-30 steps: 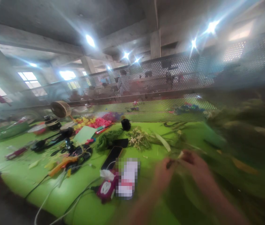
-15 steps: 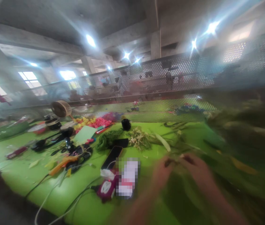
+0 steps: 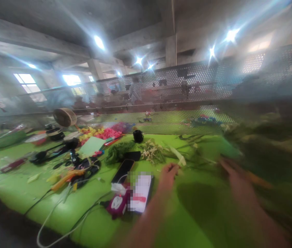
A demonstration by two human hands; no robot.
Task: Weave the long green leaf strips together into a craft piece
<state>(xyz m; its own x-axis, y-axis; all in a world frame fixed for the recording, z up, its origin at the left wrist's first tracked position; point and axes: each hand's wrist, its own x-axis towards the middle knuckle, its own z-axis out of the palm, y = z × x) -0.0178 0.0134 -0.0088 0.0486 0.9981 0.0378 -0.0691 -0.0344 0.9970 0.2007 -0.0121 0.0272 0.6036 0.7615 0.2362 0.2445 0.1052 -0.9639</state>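
My left hand (image 3: 169, 171) is over the green table, its thumb and fingers pinched together. What sits between them is too small and blurred to make out. Just beyond those fingertips lies a pale green strip (image 3: 179, 155), like a leaf or petal. Beside it spreads a bunch of cream artificial-looking flowers with green stems (image 3: 153, 151). Farther right, my right hand (image 3: 232, 168) reaches forward at the edge of a dark green leafy heap (image 3: 262, 148). Motion smears its fingers, so their grip is unclear. A thin stem (image 3: 209, 160) runs between the two hands.
A phone with a lit screen (image 3: 142, 193), a dark phone (image 3: 123, 171) and a maroon device (image 3: 117, 205) with cables lie left of my hands. Behind them are a black cup (image 3: 138, 136) and green mesh-like material (image 3: 117, 151). An orange glue gun (image 3: 67, 179) lies farther left.
My hands, close together half a second ago around a thin greenish piece, have moved apart. The left shifted left toward the pale strip; the right moved right toward the leafy heap.
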